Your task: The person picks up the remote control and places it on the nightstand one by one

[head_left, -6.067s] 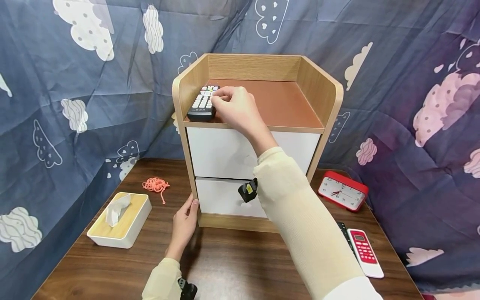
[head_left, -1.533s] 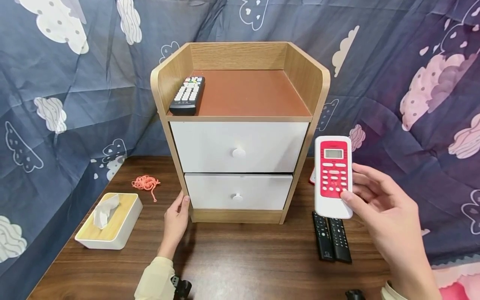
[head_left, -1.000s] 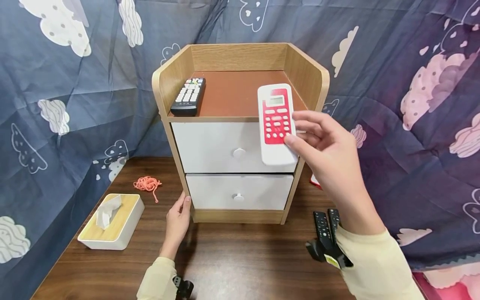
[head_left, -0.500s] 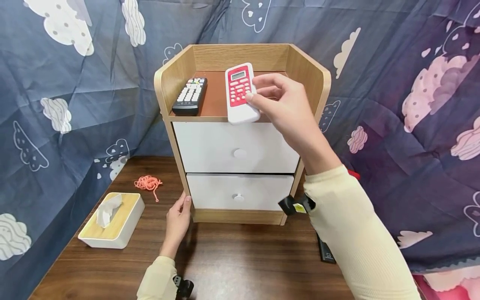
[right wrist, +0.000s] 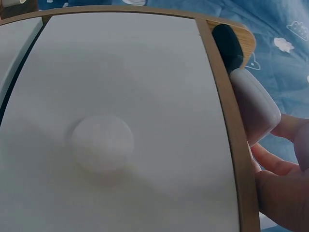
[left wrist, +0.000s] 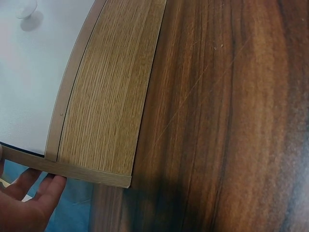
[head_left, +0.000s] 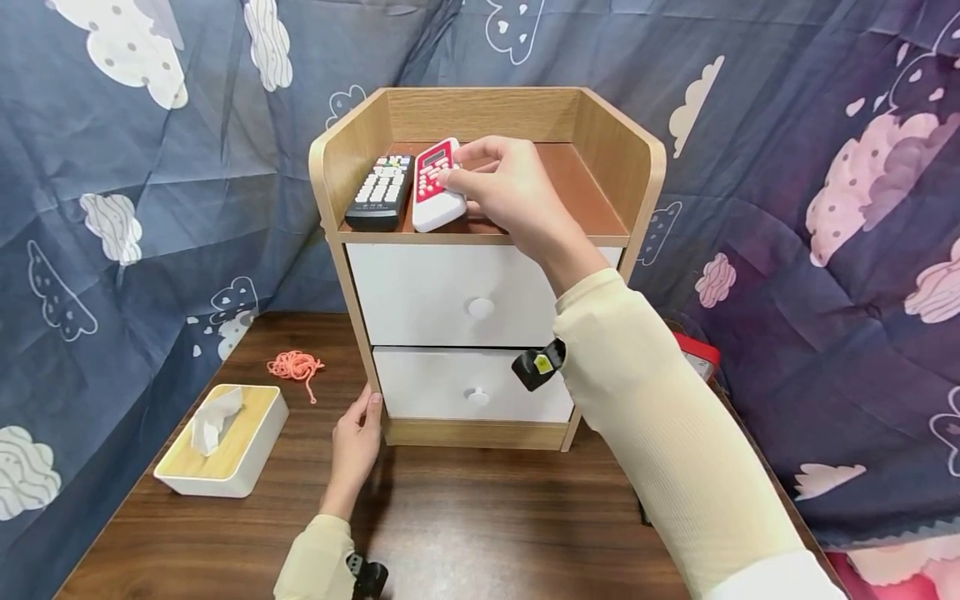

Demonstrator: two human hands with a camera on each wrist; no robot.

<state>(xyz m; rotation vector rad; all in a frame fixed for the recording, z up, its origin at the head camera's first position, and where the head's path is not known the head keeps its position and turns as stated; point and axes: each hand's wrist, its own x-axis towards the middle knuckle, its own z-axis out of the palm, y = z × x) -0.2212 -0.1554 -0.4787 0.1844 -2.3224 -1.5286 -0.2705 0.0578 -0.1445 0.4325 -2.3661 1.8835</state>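
Observation:
My right hand [head_left: 510,179] grips a white and red remote control [head_left: 441,208] by its right edge, thumb on its face. Its lower end is low over the brown top of the small cabinet [head_left: 480,108], beside a black remote control [head_left: 375,204] with white buttons. In the right wrist view, the white remote's end [right wrist: 253,106] shows between the cabinet's edge and the fingers. My left hand [head_left: 356,442] touches the cabinet's lower left side, thumb at the front edge. In the left wrist view, its fingertips [left wrist: 59,180] rest against the side panel.
Two white drawers [head_left: 420,292] with round knobs are closed. On the wooden table [head_left: 480,525] are a tissue box [head_left: 255,446] and coral string [head_left: 295,365] at left. A red clock [head_left: 701,350] stands at right, partly behind my right sleeve.
My right hand has carried the white and red remote from the right side of the table leftward, then down to the cabinet top beside the black one. My left hand keeps its place.

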